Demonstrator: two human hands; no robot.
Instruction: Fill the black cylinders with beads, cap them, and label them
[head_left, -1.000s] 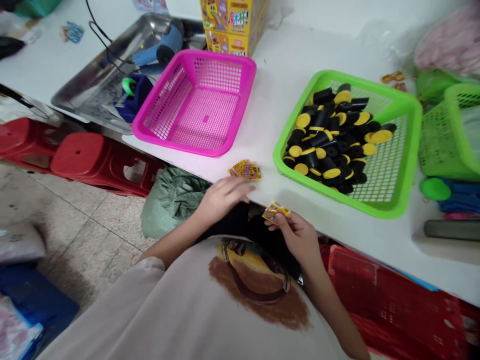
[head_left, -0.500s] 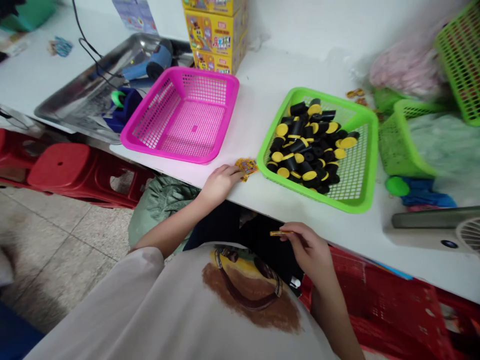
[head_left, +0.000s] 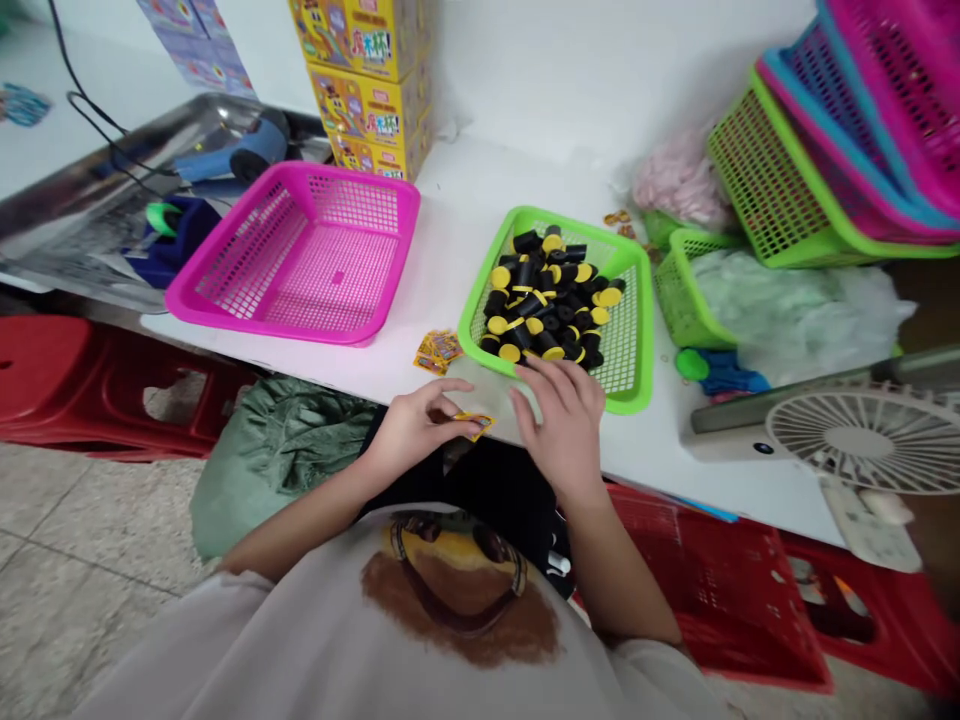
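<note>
My left hand (head_left: 415,428) pinches a small yellow printed card (head_left: 477,424) between thumb and fingers, just over the table's front edge. Beyond it on the tabletop lies a loose pile of similar yellow-orange cards (head_left: 438,351). My right hand (head_left: 562,425) is open, fingers apart, at the near rim of the green basket (head_left: 637,350). That basket holds many small black cylinders with yellow caps (head_left: 550,317). Whether the right fingertips touch the rim or a cylinder, I cannot tell.
A pink basket (head_left: 382,270) stands left of the cards, beside a metal tray (head_left: 45,235) holding a blue tool and tape dispenser (head_left: 176,240). Yellow boxes (head_left: 375,105) are stacked behind. A fan (head_left: 855,440), bagged items and stacked baskets (head_left: 780,170) crowd the right. Red stools (head_left: 67,380) stand below.
My left hand has left the card pile and now holds a card near the edge. The right hand has let go of its card and moved up to the green basket. The view has shifted right.
</note>
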